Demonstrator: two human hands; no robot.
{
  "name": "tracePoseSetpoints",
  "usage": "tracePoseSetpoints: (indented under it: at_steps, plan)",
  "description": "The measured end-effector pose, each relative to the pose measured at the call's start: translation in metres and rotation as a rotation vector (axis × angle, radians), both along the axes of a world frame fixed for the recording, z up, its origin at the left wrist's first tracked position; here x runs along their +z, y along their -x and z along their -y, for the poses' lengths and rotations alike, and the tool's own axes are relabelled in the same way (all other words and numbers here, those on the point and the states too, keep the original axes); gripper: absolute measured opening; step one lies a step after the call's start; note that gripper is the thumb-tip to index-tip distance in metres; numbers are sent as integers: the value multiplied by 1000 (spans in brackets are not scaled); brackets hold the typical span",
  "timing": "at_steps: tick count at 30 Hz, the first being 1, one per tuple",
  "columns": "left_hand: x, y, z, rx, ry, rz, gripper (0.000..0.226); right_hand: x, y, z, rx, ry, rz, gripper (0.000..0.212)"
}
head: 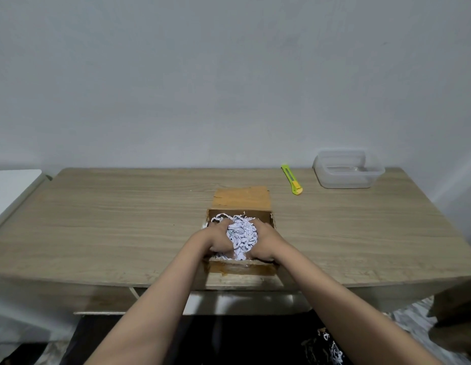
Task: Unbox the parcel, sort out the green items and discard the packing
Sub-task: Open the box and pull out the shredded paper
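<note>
We cup the shredded paper (242,237) between our left hand (218,239) and right hand (264,243), fingers curled closed around the wad. It sits in the open box (242,198), so it comes straight up.

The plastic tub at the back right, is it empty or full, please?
Empty: the plastic tub is clear, lidless, and nothing shows inside it.

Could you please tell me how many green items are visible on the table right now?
1: a green utility knife lies far right of the open box, beside the clear container. Shredded paper may hide more.
</note>
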State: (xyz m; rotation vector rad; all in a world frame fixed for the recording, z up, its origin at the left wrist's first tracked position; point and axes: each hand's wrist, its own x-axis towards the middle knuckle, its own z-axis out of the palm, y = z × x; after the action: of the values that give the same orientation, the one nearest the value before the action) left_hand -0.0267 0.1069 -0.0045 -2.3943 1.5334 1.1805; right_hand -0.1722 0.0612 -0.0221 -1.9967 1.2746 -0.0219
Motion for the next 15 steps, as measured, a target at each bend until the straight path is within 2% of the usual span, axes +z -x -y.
tracePoseSetpoints:
  at_steps: [4,6,15]
  plan:
    - [1,-1,2,49,-30,-138,98,0,-5,1,-21,-60,-47,93]
    - [-2,-2,3,60,-18,-140,99,-1,-6,-1,-53,-87,-28,93]
    - [-21,-4,0,197,157,-231,93,-5,0,-4,-108,-101,201,76]
